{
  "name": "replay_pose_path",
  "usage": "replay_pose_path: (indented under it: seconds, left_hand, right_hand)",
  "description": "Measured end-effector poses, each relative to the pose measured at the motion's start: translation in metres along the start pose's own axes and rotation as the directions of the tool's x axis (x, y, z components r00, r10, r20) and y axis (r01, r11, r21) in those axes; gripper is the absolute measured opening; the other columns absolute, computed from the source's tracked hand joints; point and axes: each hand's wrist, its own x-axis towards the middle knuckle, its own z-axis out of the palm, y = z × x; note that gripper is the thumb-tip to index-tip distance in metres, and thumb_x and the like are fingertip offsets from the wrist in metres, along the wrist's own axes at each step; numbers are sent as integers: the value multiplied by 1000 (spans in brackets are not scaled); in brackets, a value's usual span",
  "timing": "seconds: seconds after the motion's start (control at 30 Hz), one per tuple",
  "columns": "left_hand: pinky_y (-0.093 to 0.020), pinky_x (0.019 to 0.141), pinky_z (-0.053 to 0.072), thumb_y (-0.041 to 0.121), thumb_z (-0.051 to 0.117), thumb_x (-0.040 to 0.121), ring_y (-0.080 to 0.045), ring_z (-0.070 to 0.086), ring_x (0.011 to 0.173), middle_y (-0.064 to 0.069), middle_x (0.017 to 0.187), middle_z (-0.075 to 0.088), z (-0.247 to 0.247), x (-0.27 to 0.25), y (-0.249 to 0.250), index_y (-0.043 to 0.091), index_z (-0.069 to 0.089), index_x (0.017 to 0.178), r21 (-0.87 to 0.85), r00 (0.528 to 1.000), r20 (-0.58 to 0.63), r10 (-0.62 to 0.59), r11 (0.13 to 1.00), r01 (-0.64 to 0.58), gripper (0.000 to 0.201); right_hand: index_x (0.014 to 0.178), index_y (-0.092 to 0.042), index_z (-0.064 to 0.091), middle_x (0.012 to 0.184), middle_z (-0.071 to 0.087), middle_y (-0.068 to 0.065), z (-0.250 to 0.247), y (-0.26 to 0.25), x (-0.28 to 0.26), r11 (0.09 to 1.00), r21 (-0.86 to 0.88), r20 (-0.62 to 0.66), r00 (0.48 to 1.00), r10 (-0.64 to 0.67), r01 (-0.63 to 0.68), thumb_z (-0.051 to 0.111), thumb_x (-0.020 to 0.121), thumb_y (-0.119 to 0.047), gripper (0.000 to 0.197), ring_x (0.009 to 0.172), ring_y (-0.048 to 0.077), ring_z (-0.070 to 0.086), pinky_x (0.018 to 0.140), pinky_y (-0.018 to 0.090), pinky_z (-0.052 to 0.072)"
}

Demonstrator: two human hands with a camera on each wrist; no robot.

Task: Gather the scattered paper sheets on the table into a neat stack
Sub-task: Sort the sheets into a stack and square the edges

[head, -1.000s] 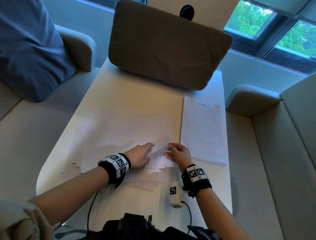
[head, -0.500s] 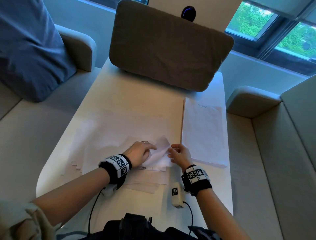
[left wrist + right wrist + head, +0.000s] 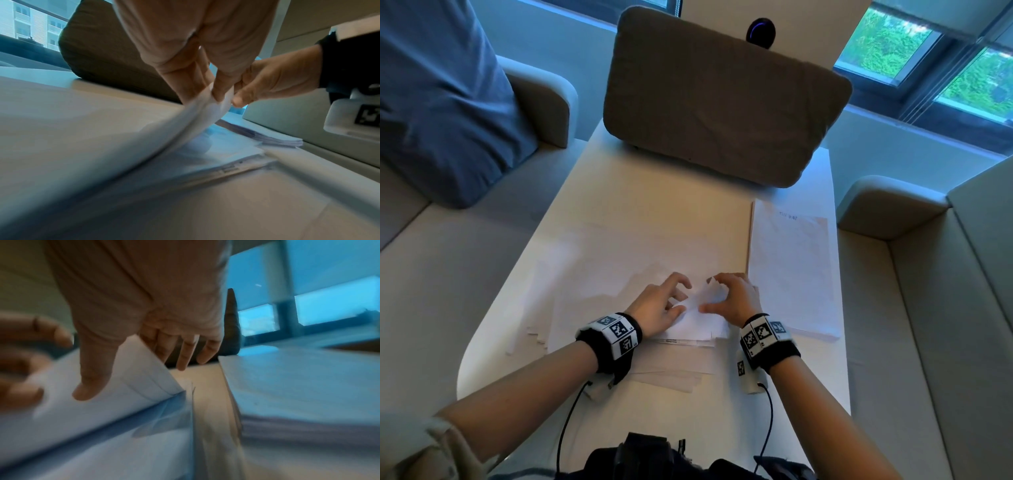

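Loose white paper sheets lie spread and overlapping over the left and middle of the white table. A few of them are bent up at their right corner between my hands. My left hand pinches that lifted corner from the left. My right hand holds the same bundle, with the thumb on top and fingers behind the edge. A neat stack of paper lies just right of my right hand, also visible as the stack.
A brown cushion stands across the table's far end, with a dark round device behind it. A small white tagged box and cables lie near the front edge. Sofa seats flank the table; a blue cushion lies on the left one.
The corner of the sheets has risen from the table and bent up further. Both hands have closed in on it, and the right thumb now lies on the paper.
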Motion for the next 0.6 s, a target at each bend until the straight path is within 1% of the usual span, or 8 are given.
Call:
replay_pose_path:
  seconds: [0.03,0.07,0.17,0.27,0.33,0.37,0.43,0.6]
  left_hand:
    - [-33,75,55,13,61,85,-15,68,74,5,98,70,-2,0,4,28,40,110,-6,1000,-27,5,1000,-6,36]
    - [-31,74,55,14,62,85,-14,68,74,5,98,72,-4,0,8,30,38,107,-18,998,-55,7,1000,-8,37]
    - [-21,76,52,15,65,85,-8,68,80,8,94,73,-19,1,21,34,39,103,-63,991,-135,16,998,-24,37]
    - [-17,77,52,16,72,80,-1,67,83,9,88,73,-42,-2,28,32,54,100,-71,988,-146,50,996,-61,31]
    - [-23,70,51,26,70,75,-9,68,78,6,82,73,-61,-4,29,29,66,95,120,988,-128,80,991,-65,21]
    - [-25,66,49,33,65,74,-16,67,76,3,80,72,-70,-6,29,27,69,94,252,988,-121,94,966,-61,22]
    - [-27,65,46,42,59,76,-24,65,77,-2,82,72,-88,-8,26,25,72,97,437,991,-105,86,899,-31,31]
    - [-28,67,43,43,73,77,-26,62,81,-4,80,71,-125,-16,19,28,74,93,542,977,-211,42,836,81,23]
  right_hand:
    - [119,-22,57,117,60,-1,2,-2,2,999,-48,6,1000,-22,23,82,63,-41,65,117,19,46,96,35,33]
    - [120,-23,53,111,62,1,3,-4,4,999,-24,7,1000,-25,25,84,60,-39,69,111,22,51,93,35,37]
    - [121,-25,52,101,63,2,1,-10,9,974,217,-46,998,-52,60,90,54,-26,77,91,21,58,79,31,48]
    - [110,-23,61,102,63,-1,-13,-18,8,915,376,-126,986,-106,146,91,54,-18,64,90,16,57,79,28,48]
    - [97,-18,66,92,65,1,-24,-22,6,842,505,-169,978,-121,191,90,56,-12,48,83,15,59,74,26,49]
    - [92,-16,67,87,68,2,-29,-22,5,815,540,-194,973,-125,212,90,57,-14,42,80,18,62,72,29,52]
    - [87,-14,68,84,71,5,-40,-20,3,797,556,-235,964,-121,235,90,57,-20,37,81,25,66,73,36,56]
    - [80,-13,66,77,68,1,-63,-10,-5,761,595,-345,937,-49,259,88,59,-10,30,70,10,62,68,28,54]
